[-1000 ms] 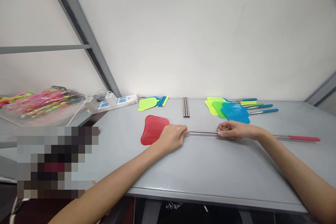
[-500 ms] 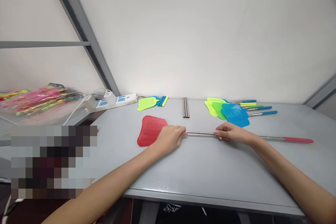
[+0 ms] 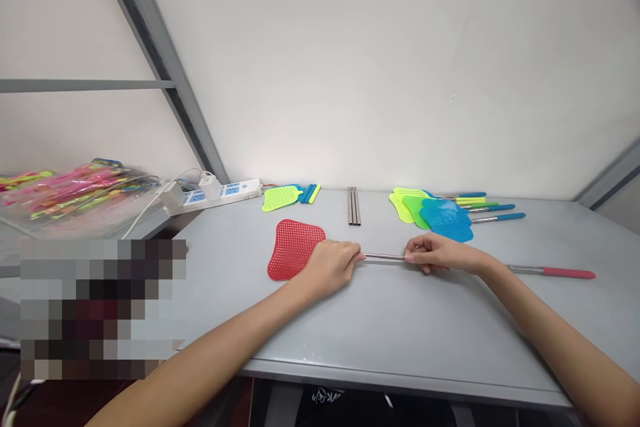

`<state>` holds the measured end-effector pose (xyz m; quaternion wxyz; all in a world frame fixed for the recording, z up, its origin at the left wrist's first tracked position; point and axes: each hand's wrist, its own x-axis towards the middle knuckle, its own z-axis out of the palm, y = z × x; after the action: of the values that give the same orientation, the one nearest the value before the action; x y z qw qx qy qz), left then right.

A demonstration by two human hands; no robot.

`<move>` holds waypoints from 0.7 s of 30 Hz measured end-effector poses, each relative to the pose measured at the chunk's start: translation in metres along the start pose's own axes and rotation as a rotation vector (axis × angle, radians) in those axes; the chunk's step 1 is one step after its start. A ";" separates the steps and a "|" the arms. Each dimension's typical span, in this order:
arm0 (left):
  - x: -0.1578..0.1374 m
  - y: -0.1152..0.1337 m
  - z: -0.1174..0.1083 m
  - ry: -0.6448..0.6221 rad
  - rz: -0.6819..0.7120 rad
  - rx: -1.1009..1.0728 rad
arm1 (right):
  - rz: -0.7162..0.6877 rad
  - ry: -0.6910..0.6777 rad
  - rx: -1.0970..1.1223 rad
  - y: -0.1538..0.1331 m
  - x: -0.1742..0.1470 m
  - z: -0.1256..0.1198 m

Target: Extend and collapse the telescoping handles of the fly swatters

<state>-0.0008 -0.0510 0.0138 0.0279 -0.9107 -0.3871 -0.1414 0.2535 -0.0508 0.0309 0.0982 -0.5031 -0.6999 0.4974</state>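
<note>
We see the red fly swatter (image 3: 295, 250) stretched from left to right across the middle of the surface (image 3: 400, 333), its perforated head lying at the left and its red grip (image 3: 569, 273) reaching well out to the right. The left hand (image 3: 333, 265) is closed on the thin metal rod (image 3: 384, 257) just beside the head and covers the head's nearer right corner; we take that low, snug hold as a way to keep the head from turning. The right hand (image 3: 431, 255) pinches the same rod between thumb and fingertips, a short bare stretch of metal showing between the two hands, so we judge that pull, push or twist could be set against the left hand's anchor. Whether the rod touches the surface there, we cannot tell. Behind, toward the wall, three metal tubes (image 3: 355, 206) lie side by side, and to their left a yellow swatter head (image 3: 281, 199) rests next to short coloured grips (image 3: 311, 193); we suppose they are sorted by kind so each is easy to pick out. At the back right, swatters with blue and green heads (image 3: 445, 217) overlap, handles all pointing right, which probably saves room and leaves the front free for both hands.
</note>
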 end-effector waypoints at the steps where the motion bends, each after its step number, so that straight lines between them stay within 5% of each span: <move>1: 0.000 -0.001 -0.001 -0.005 -0.001 -0.011 | -0.004 0.005 -0.002 0.000 -0.001 -0.001; 14: 0.001 -0.016 -0.011 -0.044 -0.031 -0.036 | -0.051 0.239 -0.029 0.005 0.002 -0.003; 21: -0.002 -0.013 -0.011 0.038 0.049 0.142 | -0.129 0.153 0.050 0.006 0.000 0.000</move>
<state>-0.0134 -0.0452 0.0228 0.1032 -0.9128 -0.3731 -0.1302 0.2565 -0.0507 0.0261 0.1959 -0.4910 -0.7085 0.4675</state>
